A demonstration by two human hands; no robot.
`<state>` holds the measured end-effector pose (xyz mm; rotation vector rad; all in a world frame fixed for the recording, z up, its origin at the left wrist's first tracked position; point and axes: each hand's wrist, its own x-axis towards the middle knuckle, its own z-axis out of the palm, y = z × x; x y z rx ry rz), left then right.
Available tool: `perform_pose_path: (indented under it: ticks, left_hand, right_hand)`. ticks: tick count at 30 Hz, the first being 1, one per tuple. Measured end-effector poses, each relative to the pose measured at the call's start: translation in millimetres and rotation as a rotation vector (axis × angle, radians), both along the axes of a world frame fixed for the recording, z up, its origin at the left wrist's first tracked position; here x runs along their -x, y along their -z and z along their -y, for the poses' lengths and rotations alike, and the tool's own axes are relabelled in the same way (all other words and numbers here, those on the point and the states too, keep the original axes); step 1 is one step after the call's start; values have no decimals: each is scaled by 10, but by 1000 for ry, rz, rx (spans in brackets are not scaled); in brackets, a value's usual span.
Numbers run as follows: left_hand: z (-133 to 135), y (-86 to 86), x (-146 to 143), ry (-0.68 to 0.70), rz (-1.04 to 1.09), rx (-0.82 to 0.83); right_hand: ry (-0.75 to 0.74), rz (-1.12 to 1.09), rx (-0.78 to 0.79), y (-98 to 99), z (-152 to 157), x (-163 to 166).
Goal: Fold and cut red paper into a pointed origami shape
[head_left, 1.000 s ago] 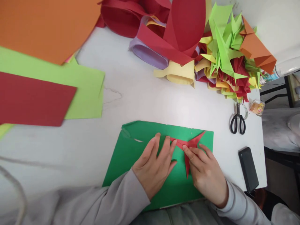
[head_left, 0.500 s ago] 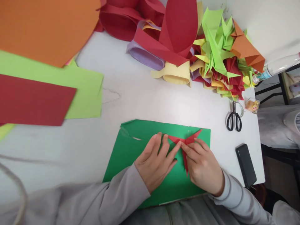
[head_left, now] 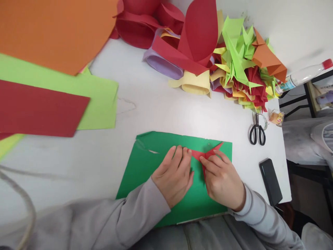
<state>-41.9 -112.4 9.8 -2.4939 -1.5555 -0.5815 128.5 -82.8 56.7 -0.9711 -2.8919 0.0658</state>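
Note:
A piece of folded red paper [head_left: 197,154] with several long points lies on a green board [head_left: 142,173] at the table's front edge. The bent fingers of my left hand [head_left: 173,178] are closed at the paper's left point and hide its tip. My right hand [head_left: 223,182] grips the paper near its middle, thumb and index finger pressed on it. Its other fingers curl by the upper right point. Most of the downward point is hidden behind this hand.
Scissors [head_left: 257,133], a black phone-like slab [head_left: 271,182] and a small wrapped snack [head_left: 276,117] lie to the right. Folded paper pieces [head_left: 238,66] are heaped at the back right, near a bottle [head_left: 307,74]. Coloured sheets [head_left: 39,107] spread at the left; rolled paper [head_left: 169,66] stands behind.
My left index finger has drawn back from the paper's middle toward its left point. My right hand stays on the paper. The view has shifted slightly.

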Motion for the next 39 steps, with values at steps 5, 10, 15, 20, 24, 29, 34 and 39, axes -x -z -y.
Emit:
perform_pose_path:
  ticks: [5, 10, 15, 20, 24, 29, 34, 39]
  left_hand:
    - [-24, 0, 9, 5, -9, -25]
    - [-8, 35, -24, -9, 22, -55]
    - [-26, 109, 14, 12, 64, -39]
    - [-32, 67, 10, 16, 33, -18]
    - [-59, 18, 2, 32, 32, -10]
    - [-143, 97, 48, 53, 126, -89]
    - [-233, 100, 80, 76, 174, -98]
    - [-418, -11, -64, 127, 176, 12]
  right_hand:
    - [13, -1, 13, -1, -4, -2]
    - [17, -44, 18, -3, -78, 11]
    - [14, -81, 9, 18, -78, -14]
    - [27, -97, -4, 43, -49, -10]
    - [35, -194, 45, 56, -101, -77]
    - [114, -135, 13, 129, -2, -312]
    - [223, -25, -49, 284, 224, -467]
    - [256, 16, -68, 361, 290, -473]
